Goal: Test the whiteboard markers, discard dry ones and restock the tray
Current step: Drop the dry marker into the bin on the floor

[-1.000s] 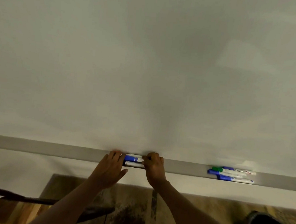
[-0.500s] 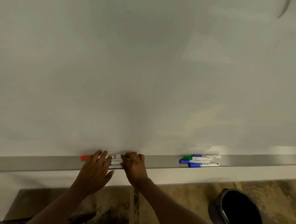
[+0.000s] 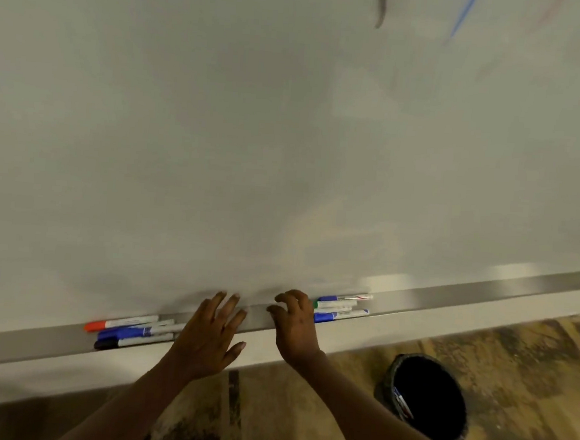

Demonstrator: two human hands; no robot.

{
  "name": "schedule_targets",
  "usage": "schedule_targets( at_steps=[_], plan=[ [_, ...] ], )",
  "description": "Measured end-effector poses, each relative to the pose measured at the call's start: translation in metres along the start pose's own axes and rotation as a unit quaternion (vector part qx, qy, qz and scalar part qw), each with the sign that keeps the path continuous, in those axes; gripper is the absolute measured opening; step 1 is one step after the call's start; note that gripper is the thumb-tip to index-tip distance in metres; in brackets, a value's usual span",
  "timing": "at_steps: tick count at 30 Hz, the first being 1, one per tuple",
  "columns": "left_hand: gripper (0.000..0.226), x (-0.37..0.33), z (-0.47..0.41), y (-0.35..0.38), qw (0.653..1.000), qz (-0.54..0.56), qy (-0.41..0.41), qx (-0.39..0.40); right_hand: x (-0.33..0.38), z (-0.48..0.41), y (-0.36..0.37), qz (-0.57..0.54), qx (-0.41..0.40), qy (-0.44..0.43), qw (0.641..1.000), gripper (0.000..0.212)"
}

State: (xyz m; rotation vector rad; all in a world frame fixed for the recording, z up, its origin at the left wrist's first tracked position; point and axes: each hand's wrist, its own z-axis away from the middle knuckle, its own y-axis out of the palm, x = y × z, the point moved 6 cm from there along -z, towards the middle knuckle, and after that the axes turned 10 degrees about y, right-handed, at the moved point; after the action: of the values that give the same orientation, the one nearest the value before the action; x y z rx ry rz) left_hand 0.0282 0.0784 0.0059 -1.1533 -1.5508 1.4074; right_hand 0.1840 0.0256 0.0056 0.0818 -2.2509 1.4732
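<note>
A long grey marker tray [image 3: 482, 292] runs along the bottom of the whiteboard [image 3: 253, 131]. On its left part lie an orange-capped marker [image 3: 120, 323] and two blue or dark-capped markers [image 3: 136, 338]. Further right lies a second group: blue-capped markers [image 3: 342, 315] and a green-capped one [image 3: 334, 304]. My left hand [image 3: 210, 338] hovers over the tray between the groups, fingers straight and spread, holding nothing. My right hand [image 3: 295, 326] is just left of the right group, fingers loosely curled above the tray, empty.
A black bin [image 3: 427, 397] stands on the wooden floor at lower right, with a marker or two visible inside. Faint grey, blue and red strokes mark the board's top right corner. A shoe tip shows at the bottom edge.
Both hands have let go of the left marker group and shifted right along the tray; the view swung right too. My right hand now sits beside the right group.
</note>
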Motion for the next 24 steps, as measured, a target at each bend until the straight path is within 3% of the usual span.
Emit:
schedule_targets(
  at_steps=[12,24],
  plan=[
    [0.051,-0.059,-0.099,0.048,0.991,-0.047,0.021,0.124,-0.125,0.000,-0.032,0.110,0.079,0.141,0.981,0.038],
    [0.049,-0.073,-0.128,0.053,0.995,-0.076,0.006,0.062,-0.159,-0.014,-0.021,0.179,0.126,0.053,0.974,0.044]
  ],
)
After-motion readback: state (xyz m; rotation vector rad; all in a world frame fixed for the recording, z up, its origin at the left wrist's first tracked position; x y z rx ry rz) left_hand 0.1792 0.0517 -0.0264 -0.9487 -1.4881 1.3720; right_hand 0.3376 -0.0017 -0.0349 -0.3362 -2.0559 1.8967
